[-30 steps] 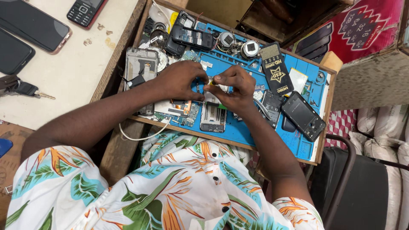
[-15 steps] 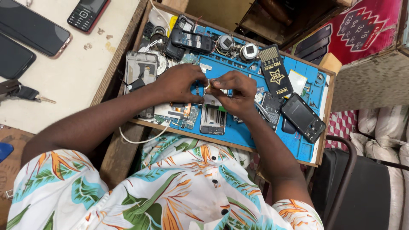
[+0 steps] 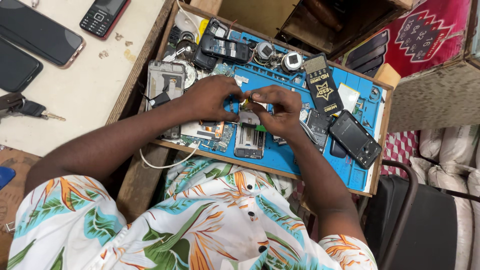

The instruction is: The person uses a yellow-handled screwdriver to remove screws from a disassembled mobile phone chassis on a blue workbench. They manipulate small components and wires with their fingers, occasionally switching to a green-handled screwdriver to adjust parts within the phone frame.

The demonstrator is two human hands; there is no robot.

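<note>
- Head view: the left hand (image 3: 212, 97) and the right hand (image 3: 280, 107) meet over the blue work mat (image 3: 280, 157), fingertips pinched together on a small yellowish part (image 3: 246, 102) held just above the mat; both hands are closed tight around it, and what kind of part it is cannot be told.
- Directly below the hands lies an opened phone body (image 3: 249, 140), its inside exposed, with a green circuit board (image 3: 212, 134) just beside it on the left.
- As a judgement: the phone is already taken apart and the work sits in the middle, with the small part in hand and the shell not yet closed.
- Around them on the mat lie a grey phone frame (image 3: 165, 82), a dark keypad phone (image 3: 225, 48) and a black phone (image 3: 355, 139), all apart from the hands.
- On the pale counter (image 3: 90, 90) to the left rest a smartphone (image 3: 37, 32) and keys (image 3: 30, 109).
</note>
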